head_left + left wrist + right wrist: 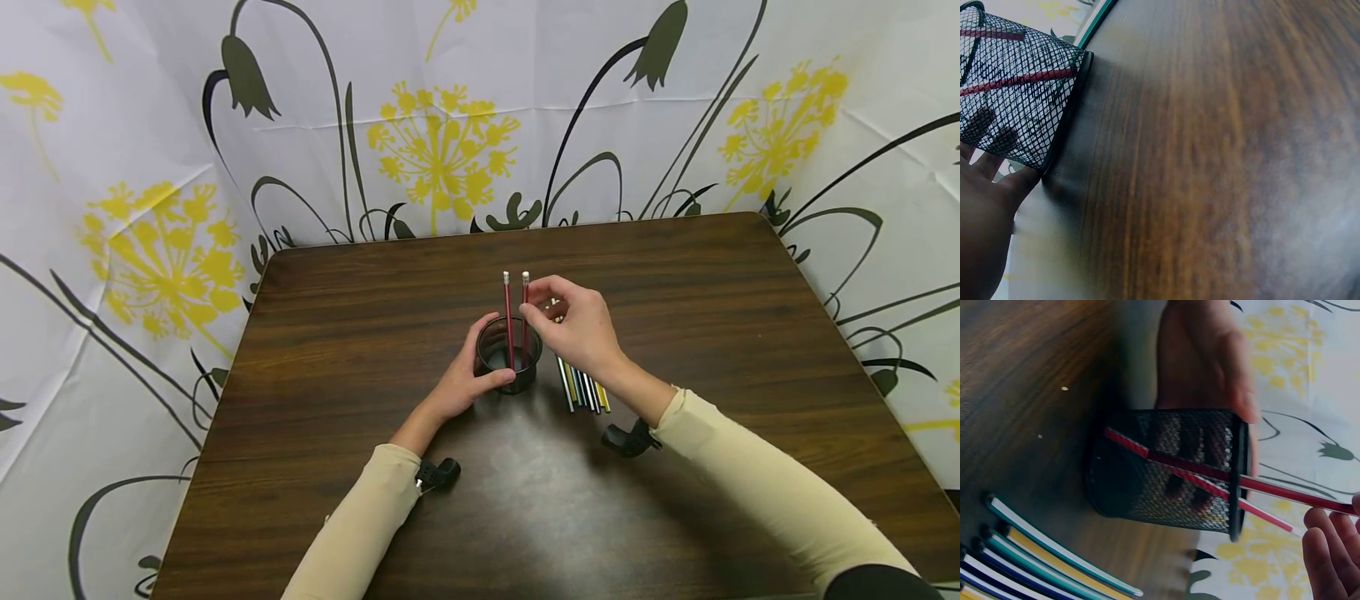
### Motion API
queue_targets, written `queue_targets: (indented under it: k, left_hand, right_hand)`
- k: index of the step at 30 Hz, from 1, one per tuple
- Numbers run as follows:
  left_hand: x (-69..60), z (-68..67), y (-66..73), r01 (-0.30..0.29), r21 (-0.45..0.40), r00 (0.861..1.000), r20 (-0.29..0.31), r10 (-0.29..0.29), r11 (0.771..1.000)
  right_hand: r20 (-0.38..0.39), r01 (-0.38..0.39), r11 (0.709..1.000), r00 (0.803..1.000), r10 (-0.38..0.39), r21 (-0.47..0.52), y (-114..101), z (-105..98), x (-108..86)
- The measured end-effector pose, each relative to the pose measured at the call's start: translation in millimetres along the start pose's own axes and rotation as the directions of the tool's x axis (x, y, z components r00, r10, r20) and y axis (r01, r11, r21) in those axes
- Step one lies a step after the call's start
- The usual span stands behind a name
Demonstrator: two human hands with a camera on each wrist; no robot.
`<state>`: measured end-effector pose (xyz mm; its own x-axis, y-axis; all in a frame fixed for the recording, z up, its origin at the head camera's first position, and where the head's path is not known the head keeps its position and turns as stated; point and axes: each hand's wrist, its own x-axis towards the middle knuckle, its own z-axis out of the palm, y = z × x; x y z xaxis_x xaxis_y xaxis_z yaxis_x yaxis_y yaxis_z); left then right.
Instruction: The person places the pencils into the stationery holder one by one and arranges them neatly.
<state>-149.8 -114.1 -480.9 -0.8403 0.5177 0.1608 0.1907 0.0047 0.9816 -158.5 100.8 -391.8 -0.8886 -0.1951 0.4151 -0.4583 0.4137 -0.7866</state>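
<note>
Cream-cuffed left hand [463, 379] curls round a black mesh cup [522, 383] from 8 o'clock; one red pencil [509, 325] stands inside; a second pencil [525, 342], near-upright within the rim, is pinched near its top by the closer right hand [581, 325] at 2 o'clock; loose pencils [581, 390] lie at 4.

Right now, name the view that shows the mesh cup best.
The right wrist view: the mesh cup appears large, rim to base. The head view shows it small, from above, partly covered by the left hand; the left wrist view cuts it off at the edge.
</note>
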Motion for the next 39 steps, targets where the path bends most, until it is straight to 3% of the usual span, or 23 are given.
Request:
queue_targets:
  k: [3,9,26,39]
  left_hand:
    - [-1.1,0.6,12.1,0.017,0.001,1.0,0.007,-0.017,1.0]
    - [-2.1,1.0,16.2,0.039,0.018,0.999,0.012,-0.039,0.999]
    - [-2.4,1.4,14.6,0.027,-0.007,1.0,0.006,-0.027,1.0]
    - [-1.8,1.2,10.3,0.04,-0.02,0.999,0.008,-0.04,0.999]
  right_hand:
    - [0.018,-0.007,1.0,1.0,0.007,-0.011,2.9,4.5,-2.2]
    - [0.035,-0.028,0.998,0.999,0.03,-0.059,12.0,12.3,-6.0]
    - [0.029,-0.115,0.99,0.993,0.118,-0.086,22.0,23.7,5.0]
    - [0.034,-0.208,0.964,0.976,0.217,-0.168,26.4,30.9,18.2]
